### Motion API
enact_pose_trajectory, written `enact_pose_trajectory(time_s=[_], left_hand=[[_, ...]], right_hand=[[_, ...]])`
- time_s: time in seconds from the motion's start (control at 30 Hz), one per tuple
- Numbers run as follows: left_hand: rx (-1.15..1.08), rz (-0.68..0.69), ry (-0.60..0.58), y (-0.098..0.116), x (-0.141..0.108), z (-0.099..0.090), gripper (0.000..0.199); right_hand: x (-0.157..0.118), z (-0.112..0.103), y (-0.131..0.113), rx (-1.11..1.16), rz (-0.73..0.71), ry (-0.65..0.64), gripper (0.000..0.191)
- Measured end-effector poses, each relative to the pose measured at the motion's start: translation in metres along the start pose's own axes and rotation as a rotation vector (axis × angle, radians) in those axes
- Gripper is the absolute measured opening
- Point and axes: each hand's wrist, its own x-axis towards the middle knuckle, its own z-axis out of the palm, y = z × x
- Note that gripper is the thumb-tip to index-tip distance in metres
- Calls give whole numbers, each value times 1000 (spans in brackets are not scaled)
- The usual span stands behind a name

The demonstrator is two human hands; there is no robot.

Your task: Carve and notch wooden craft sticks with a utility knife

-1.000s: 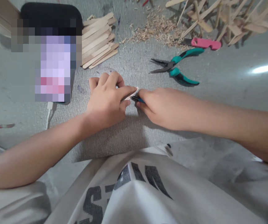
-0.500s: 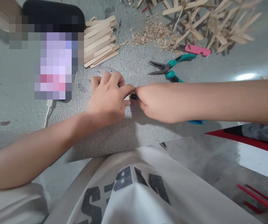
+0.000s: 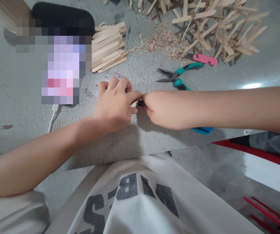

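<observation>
My left hand (image 3: pixel 114 105) pinches a pale wooden craft stick (image 3: pixel 134 103) between thumb and forefinger; most of the stick is hidden. Its other fingers are bent over the grey tabletop (image 3: pixel 120 146). Against it, my right hand (image 3: pixel 158 109) is closed on a dark-tipped tool (image 3: pixel 141 103), whose kind I cannot make out under the fingers. The dark tip meets the stick between the two hands. Just beyond my right hand lie needle-nose pliers (image 3: pixel 176 76) with teal and black handles, jaws apart.
Craft sticks (image 3: pixel 110 47) lie stacked behind my left hand, beside a blurred-out phone (image 3: pixel 63 70) on a white cable (image 3: pixel 52 122). Farther back are wood shavings (image 3: pixel 164 39), a pink-handled cutter (image 3: pixel 205 59) and joined sticks (image 3: pixel 217 29). A blue object (image 3: pixel 203 130) shows under my right forearm.
The view has shifted slightly, so the table things sit a little lower. Both hands keep the same hold, pressed together at the stick, with hardly any movement.
</observation>
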Motion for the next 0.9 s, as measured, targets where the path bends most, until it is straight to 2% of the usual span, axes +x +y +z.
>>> enact_pose_trajectory(time_s=[0.07,0.1,0.23,0.33,0.4,0.57,0.7,0.9], left_hand=[[-11,-14,7,1,-1,-5,33],[-26,-29,14,2,-1,-7,37],[-124,-94,74,1,-2,-15,43],[-160,-104,97,0,-3,-18,28],[-177,-90,80,1,-4,-20,23],[-224,-68,71,7,-5,-22,34],[-224,-78,56,7,-5,-25,36],[-221,-61,-11,6,-4,-31,31]], right_hand=[[0,-4,1,-77,-37,-130,32],[1,-6,4,-93,-55,-146,28],[1,-4,23,22,-94,42,25],[-6,5,35,122,-95,134,26],[-11,12,39,170,-117,165,25],[-16,27,38,289,-175,194,17],[-18,28,44,446,-222,134,18],[-19,20,53,754,-228,-96,20]])
